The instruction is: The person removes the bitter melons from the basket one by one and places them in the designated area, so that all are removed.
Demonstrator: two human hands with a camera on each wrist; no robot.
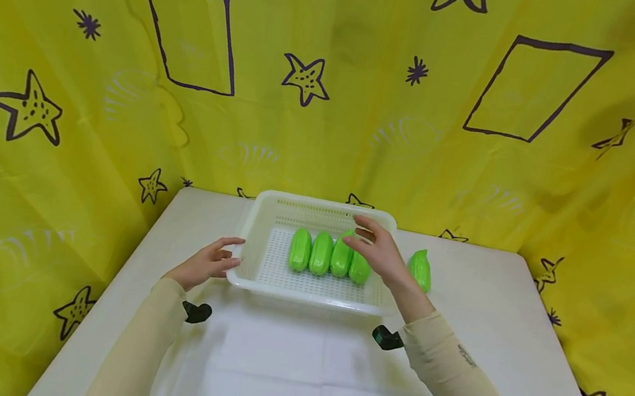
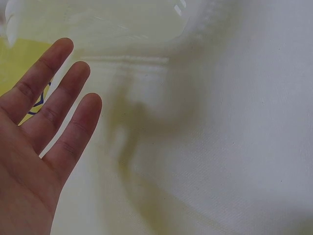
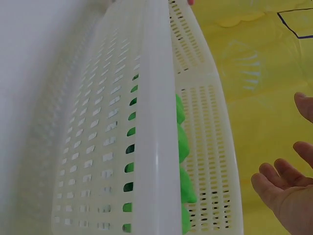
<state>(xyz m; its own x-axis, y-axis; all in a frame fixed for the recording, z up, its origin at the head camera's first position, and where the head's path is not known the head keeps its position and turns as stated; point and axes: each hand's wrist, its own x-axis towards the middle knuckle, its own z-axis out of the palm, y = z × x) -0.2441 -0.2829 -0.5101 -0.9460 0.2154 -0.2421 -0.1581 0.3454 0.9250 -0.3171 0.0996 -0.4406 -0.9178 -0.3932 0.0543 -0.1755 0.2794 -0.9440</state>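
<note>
A white perforated plastic basket point(image 1: 303, 297) stands toward the far side of the table. Several glossy green, elongated gourd-like pieces point(image 1: 320, 254) lie side by side in it. One more green gourd-like piece point(image 1: 420, 270) lies on the table, right of the basket. At the basket's left rim is my left hand point(image 1: 202, 264), its fingertips at the edge; three fingers of that hand point(image 2: 49, 127) look straight in the left wrist view. My right hand point(image 1: 380, 254) hovers over the basket's right part with loosely bent fingers and nothing in them, partly hiding the rightmost pieces.
A white cloth covers the table point(image 1: 266, 387). Yellow curtains point(image 1: 349, 148) with dark star drawings hang behind and along both sides. Small black devices point(image 1: 196, 312) sit below both wrists.
</note>
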